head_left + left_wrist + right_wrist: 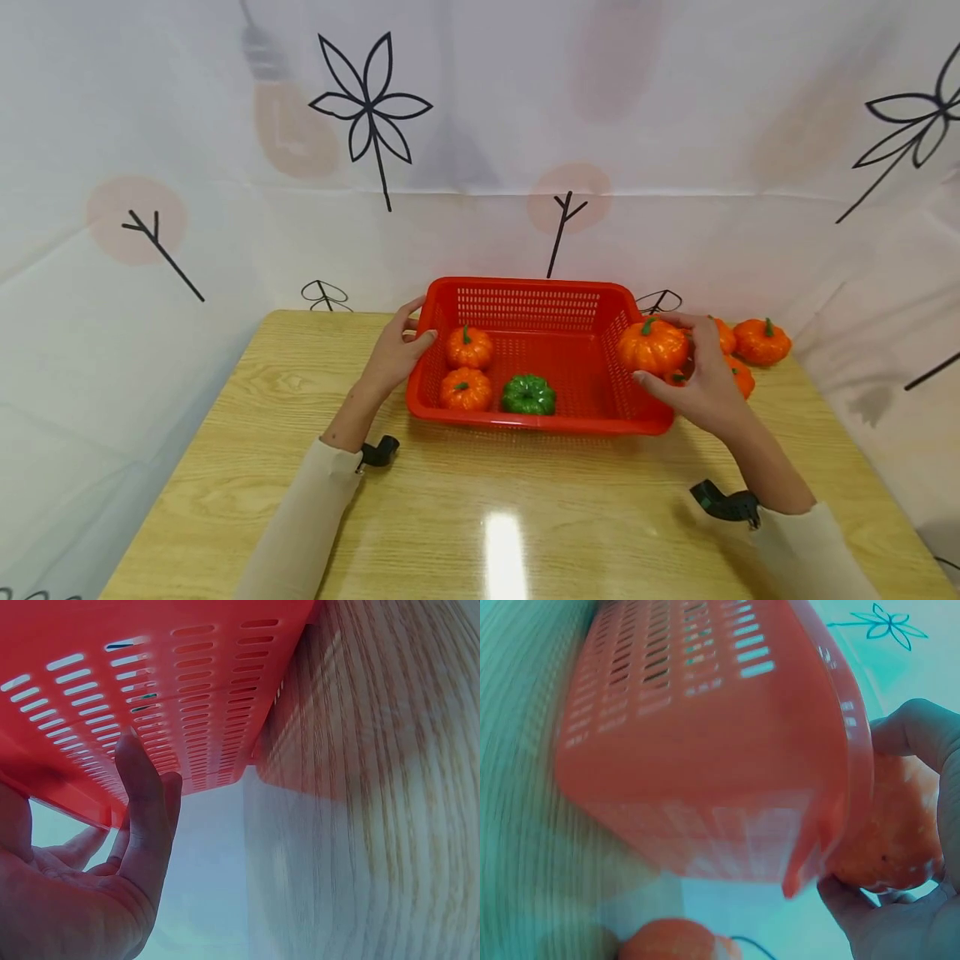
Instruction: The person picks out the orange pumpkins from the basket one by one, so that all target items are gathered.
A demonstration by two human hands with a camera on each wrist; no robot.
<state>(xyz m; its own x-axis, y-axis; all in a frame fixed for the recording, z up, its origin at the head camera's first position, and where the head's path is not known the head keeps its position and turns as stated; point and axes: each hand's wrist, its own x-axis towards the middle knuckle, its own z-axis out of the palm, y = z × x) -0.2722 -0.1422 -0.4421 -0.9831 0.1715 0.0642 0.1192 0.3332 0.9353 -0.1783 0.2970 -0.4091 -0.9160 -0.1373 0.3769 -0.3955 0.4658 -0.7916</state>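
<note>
A red plastic basket (517, 422) with slotted walls stands on the table. My left hand (397, 350) grips its left rim, thumb on top; in the left wrist view the fingers (142, 802) curl up beneath the rim against the slotted wall. Above the basket's right rim, my right hand (705, 379) holds an orange toy pumpkin (651, 347) with a green stem, between thumb and fingers. The right wrist view shows this pumpkin (896, 832) just past the rim. Inside, at the left, lie two orange pumpkins (466, 389) and a green pumpkin (528, 395).
Several more orange pumpkins (762, 342) lie on the wooden table (420, 525) to the right of the basket, partly hidden behind my right hand. A white patterned cloth (480, 233) hangs close behind the table's back edge.
</note>
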